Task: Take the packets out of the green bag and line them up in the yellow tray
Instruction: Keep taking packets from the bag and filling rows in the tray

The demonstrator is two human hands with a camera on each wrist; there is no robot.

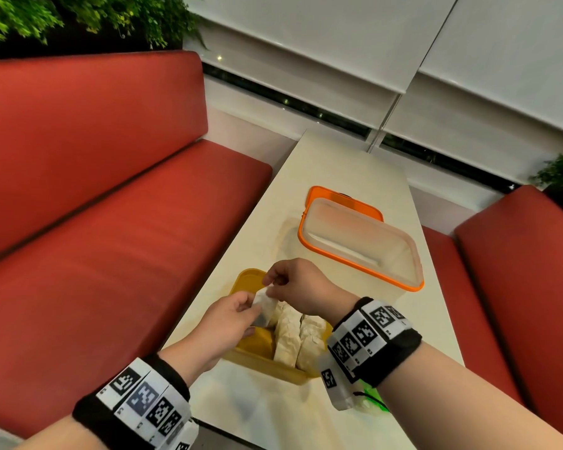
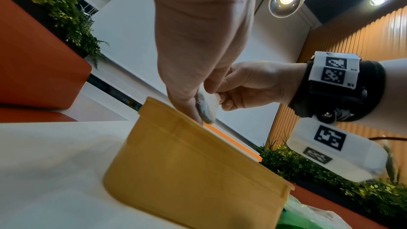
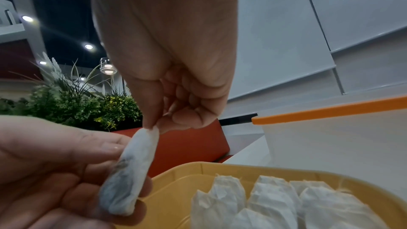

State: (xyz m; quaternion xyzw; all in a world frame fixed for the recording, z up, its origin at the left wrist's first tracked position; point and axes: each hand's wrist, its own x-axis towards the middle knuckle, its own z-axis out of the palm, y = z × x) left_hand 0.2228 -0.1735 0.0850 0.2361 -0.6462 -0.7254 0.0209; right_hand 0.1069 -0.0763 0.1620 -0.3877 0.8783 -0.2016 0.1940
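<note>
A white paper packet (image 1: pixel 263 306) hangs over the yellow tray (image 1: pixel 247 280), held by both hands. My right hand (image 1: pixel 272 286) pinches its top end between thumb and forefinger (image 3: pixel 152 124). My left hand (image 1: pixel 252 309) grips the lower part of the packet (image 3: pixel 128 173), fingers (image 3: pixel 72 168) curled behind it. Several more packets (image 3: pixel 270 201) lie side by side in the right part of the tray (image 3: pixel 222 166); its left part is bare. The green bag (image 1: pixel 375 399) peeks out under my right wrist, at the tray's near right corner (image 2: pixel 308 217).
A clear plastic box with an orange rim (image 1: pixel 364 245) stands on the white table (image 1: pixel 335 164) just beyond the tray, over an orange lid (image 1: pixel 325 193). Red bench seats (image 1: pixel 111 238) flank the narrow table on both sides.
</note>
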